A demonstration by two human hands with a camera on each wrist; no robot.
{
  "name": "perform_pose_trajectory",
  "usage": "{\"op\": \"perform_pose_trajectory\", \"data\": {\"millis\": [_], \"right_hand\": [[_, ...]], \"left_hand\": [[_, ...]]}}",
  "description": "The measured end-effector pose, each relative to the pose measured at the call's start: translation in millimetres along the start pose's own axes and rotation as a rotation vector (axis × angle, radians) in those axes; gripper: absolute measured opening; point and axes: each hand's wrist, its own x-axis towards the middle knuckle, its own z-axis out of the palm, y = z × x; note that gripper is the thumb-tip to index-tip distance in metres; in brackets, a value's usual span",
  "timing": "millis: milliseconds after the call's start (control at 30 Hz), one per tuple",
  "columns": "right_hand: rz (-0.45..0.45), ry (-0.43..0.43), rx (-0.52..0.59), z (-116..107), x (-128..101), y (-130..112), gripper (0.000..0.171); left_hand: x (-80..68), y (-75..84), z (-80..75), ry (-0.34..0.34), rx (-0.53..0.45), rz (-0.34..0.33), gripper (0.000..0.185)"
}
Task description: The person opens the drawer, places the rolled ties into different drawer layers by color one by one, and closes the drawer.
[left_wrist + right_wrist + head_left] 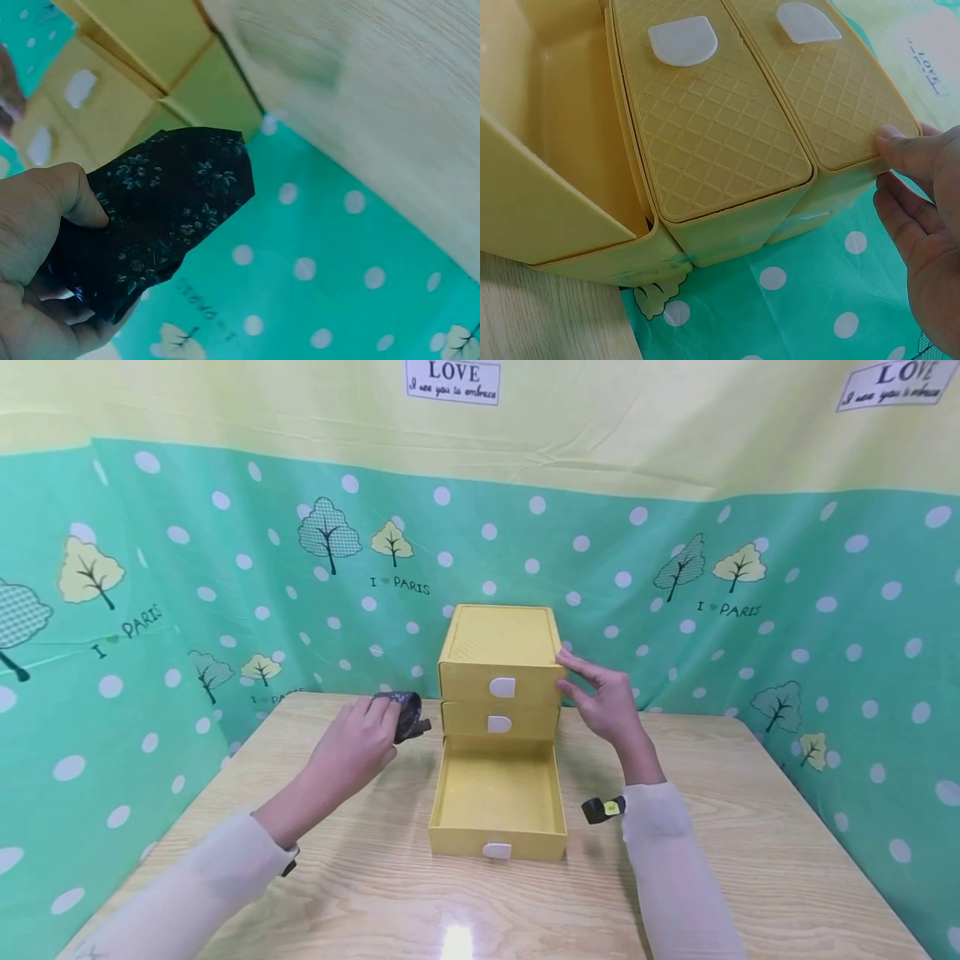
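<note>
In the head view, my left hand (356,747) grips a dark, folded cloth (406,717) with a small pale flower print, left of the yellow drawer unit (498,635). The left wrist view shows thumb and fingers pinching one end of the cloth (176,199); its other end sticks out free. My right hand (603,702) touches the unit's upper right side, its fingers fairly straight. Seen from the right wrist, that hand (930,217) rests thumb and fingertips at the top drawer's corner. The bottom drawer (498,842) is pulled out with nothing inside; the two drawers above are closed.
A wooden table (337,893) carries the unit. Behind and beside it hangs a green and yellow curtain (525,543) with white dots and printed trees. Each drawer front bears a white tab (502,687). A black strap (602,810) sits by my right wrist.
</note>
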Motion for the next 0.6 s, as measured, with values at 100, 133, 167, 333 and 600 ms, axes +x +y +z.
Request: {"op": "perform_pose_trajectory", "data": {"millis": [100,133,167,333,600], "right_hand": [[-0.003,0.000,-0.001,-0.1,0.3,-0.6,0.043],[-0.003,0.001,-0.002,-0.3,0.3,-0.7,0.043],[-0.004,0.002,-0.003,-0.5,0.2,-0.7,0.043],[-0.002,0.005,0.008,-0.9,-0.5,-0.1,0.043],[0.002,0.002,0.019,0.8,0.0,-0.8,0.043]], "left_hand": [[0.3,5.4,-10.6,0.044,0.006,0.015,0.048],[0.9,7.6,-14.3,0.057,0.011,0.023,0.048],[1.6,9.9,-17.7,0.069,0.017,0.031,0.049],[5.1,23.5,-28.3,0.097,0.045,0.072,0.051],[13.1,46.5,-29.7,0.115,0.041,0.113,0.049]]}}
